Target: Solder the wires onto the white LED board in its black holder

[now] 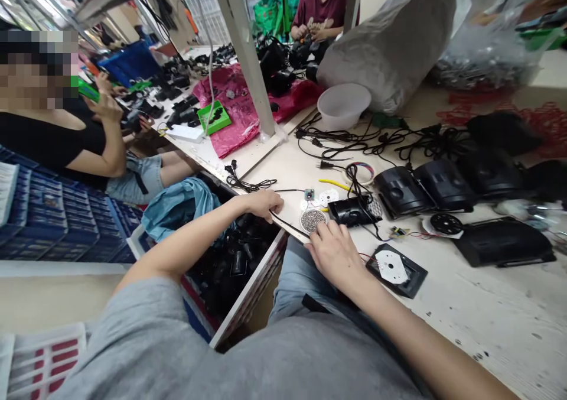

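Note:
My left hand [264,204] is closed at the table's front edge, with a black cable [287,225] in its fingers. The cable runs right along the edge towards my right hand [334,249]. That hand's fingers are curled down at the near rim of a round dish of small screws [313,220], and their tips are hidden. Behind the dish lie a small green circuit board [309,194] and white discs [328,197]. A black housing [352,211] with a coiled cord on it is just right of the dish.
Several black housings [405,190] line the right side. A black frame with a white plate [391,267] lies beside my right forearm. Further back are a white bowl [344,106] and a large grey bag [390,45]. An open drawer of black parts [239,264] sits below. Co-workers sit left and opposite.

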Demonstrator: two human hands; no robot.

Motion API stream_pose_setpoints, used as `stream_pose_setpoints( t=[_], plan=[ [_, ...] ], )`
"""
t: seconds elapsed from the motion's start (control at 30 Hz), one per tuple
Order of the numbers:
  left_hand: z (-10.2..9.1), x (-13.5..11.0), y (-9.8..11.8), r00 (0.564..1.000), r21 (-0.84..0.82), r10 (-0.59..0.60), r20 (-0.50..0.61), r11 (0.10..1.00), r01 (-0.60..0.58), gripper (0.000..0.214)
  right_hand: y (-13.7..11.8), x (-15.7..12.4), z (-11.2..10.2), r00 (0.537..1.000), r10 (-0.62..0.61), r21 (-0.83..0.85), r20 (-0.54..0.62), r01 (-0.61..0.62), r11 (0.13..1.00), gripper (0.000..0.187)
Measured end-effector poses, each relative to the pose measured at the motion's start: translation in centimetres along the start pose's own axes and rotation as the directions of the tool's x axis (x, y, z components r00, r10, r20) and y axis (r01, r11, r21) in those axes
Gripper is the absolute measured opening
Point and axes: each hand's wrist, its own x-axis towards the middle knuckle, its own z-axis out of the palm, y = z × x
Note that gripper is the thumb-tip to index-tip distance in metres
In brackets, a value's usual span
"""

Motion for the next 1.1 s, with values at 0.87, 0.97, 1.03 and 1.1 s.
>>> stream_pose_setpoints(
  t=[0.87,0.97,1.03,1.1],
  plan=[
    [4.1,-3.6,0.1,0.872,-0.197,-0.051,-0.487,0.979,-0.053,0.021,-0.7,5.2,1.9,0.995,-0.051,0.167,0.08,0.037,0.985,0.016],
    [4.1,-4.0,0.0,0.817,-0.213,-0.087,-0.57,0.976,-0.045,0.026,-1.2,6.8,2.6,0.995,-0.014,0.24,0.097,-0.009,0.971,0.017],
    [4.3,-4.3,-0.5,0.723,-0.233,-0.198,-0.661,0.971,0.053,0.031,-0.9,7.6,2.9,0.994,0.039,0.296,0.102,-0.067,0.953,0.019],
    [4.4,-4.6,-1.4,0.597,-0.257,-0.331,-0.731,0.944,0.208,0.029,-0.1,8.2,3.0,0.989,0.1,0.354,0.104,-0.131,0.926,0.019]
  ],
)
